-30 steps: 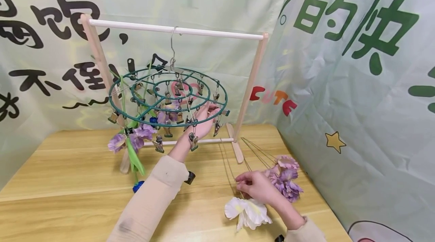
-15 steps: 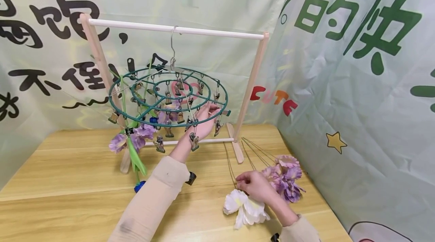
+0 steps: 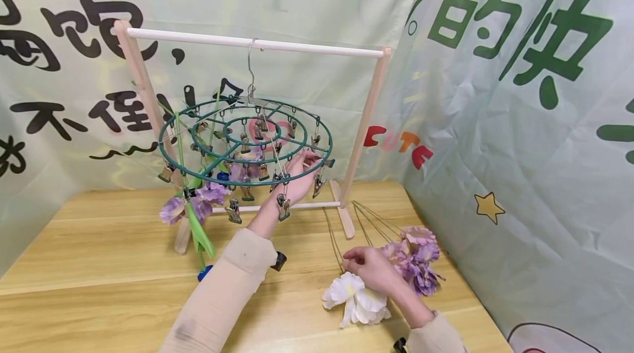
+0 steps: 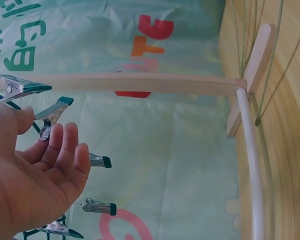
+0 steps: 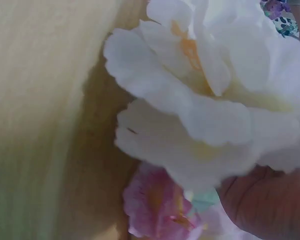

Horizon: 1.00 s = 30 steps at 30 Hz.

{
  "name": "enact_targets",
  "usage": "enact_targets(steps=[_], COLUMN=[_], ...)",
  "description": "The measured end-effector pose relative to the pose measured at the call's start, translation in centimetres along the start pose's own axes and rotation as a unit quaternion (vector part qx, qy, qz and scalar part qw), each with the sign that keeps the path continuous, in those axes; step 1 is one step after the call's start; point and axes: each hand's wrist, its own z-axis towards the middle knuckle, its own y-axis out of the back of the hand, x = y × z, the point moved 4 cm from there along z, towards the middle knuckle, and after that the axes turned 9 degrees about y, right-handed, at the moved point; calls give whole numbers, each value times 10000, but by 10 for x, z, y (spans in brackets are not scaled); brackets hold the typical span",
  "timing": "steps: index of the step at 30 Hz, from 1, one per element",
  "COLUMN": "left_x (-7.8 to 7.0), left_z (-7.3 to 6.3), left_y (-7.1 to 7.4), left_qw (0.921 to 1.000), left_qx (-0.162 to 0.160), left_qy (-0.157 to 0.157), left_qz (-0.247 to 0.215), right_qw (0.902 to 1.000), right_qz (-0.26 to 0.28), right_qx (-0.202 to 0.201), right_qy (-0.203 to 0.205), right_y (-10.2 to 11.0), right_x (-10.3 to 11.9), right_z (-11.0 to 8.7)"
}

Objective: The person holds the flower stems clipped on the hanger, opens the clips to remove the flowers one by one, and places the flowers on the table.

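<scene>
Hands [image 4: 42,172] [image 3: 371,270] hold silvery clip [image 4: 53,110] — and ruffled white flower [image 3: 358,301].

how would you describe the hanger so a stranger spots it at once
Find the wooden rack on the table. From its white top bar, a wire hook suspends the hanger, with metal clips dangling beneath. Unlike the straight-sided rack, it is round: three green rings, one inside another.

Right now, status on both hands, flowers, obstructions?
Left hand: pinching a clip at the green hanger's edge. Right hand: holding white flower cluster. Other clips dangle close by; nothing clearly blocking.
</scene>
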Motion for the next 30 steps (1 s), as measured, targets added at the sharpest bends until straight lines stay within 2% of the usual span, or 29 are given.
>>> enact_targets(steps=[1, 2, 4, 5, 6, 8, 9, 13, 16, 18, 21, 24, 27, 30], left_x=[-17, -26, -26, -15, -7, -8, 2, 8, 15, 19, 23, 25, 27, 23], left_z=[-11, -18, -18, -13, -7, -11, -5, -9, -16, -24, -38, -53, -70, -90], left_y=[6, 8, 9, 7, 5, 4, 1, -3, -3, -3, -5, -9, -10, -4], left_qw=[9998, 9995, 9993, 9998, 9998, 9999, 10000, 9996, 9989, 9986, 9973, 9952, 9945, 9932], left_qx=[65, 44, 75, 8, 4, -33, -22, 168, 325, 403, 389, 287, 342, 464], left_qy=[195, 294, 346, 170, 160, 139, 88, 193, 327, 257, 85, -133, -107, -94], left_qz=[85, 66, 96, 110, 116, 74, 20, -145, 8, 206, 620, 927, 989, 1067], right_qw=[10000, 9999, 9999, 9998, 9998, 9997, 9996, 9979, 9941, 9906, 9830, 9716, 9560, 9376], right_qz=[-44, -92, -124, -114, -87, -9, 62, 345, 563, 543, 616, 957, 1458, 1829], right_qx=[-30, -58, -120, -153, -179, -227, -264, -550, -924, -1258, -1722, -2111, -2431, -2727], right_qy=[9, 22, 3, -17, -24, -53, -75, -45, -46, 13, 190, 473, 760, 1146], right_y=[2, 3, 7, 9, 11, 14, 15, 22, 27, 30, 33, 35, 36, 33], right_x=[2, 4, 8, 10, 12, 16, 18, 24, 28, 32, 38, 46, 56, 66], right_z=[-1, -1, -2, -3, -3, -4, -4, -5, -7, -8, -8, -6, -4, -2])
